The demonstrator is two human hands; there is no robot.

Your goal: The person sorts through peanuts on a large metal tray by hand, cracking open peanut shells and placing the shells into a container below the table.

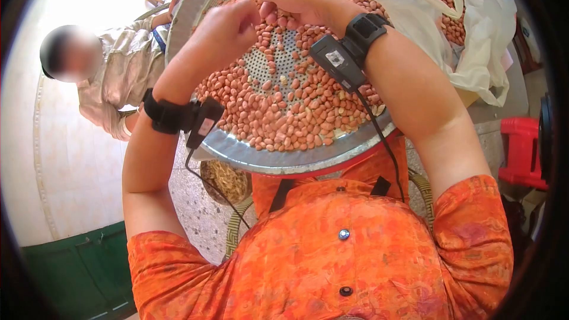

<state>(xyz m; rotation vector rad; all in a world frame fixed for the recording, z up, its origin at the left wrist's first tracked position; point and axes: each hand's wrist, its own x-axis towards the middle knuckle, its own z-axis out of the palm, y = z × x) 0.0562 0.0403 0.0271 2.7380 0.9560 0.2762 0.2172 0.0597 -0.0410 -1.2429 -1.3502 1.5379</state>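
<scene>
Reddish-brown peanuts (269, 112) lie spread over a round metal tray (287, 169) with a perforated bottom. My left hand (232, 24) is over the tray's upper left part, its fingers curled in and slightly blurred. Beside it, my right hand (293, 5) has its fingers bent down just above the peanuts, and its fingertips come close to my left hand. What either hand holds, if anything, is hidden by the fingers. Bare holes of the perforated bottom show below the hands.
A white plastic bag (409, 12) holding more peanuts stands at the tray's right. Another person (127, 65) is at the left. A basket of brown pieces (224, 182) sits below the tray; a red plastic object (521, 151) is at the far right.
</scene>
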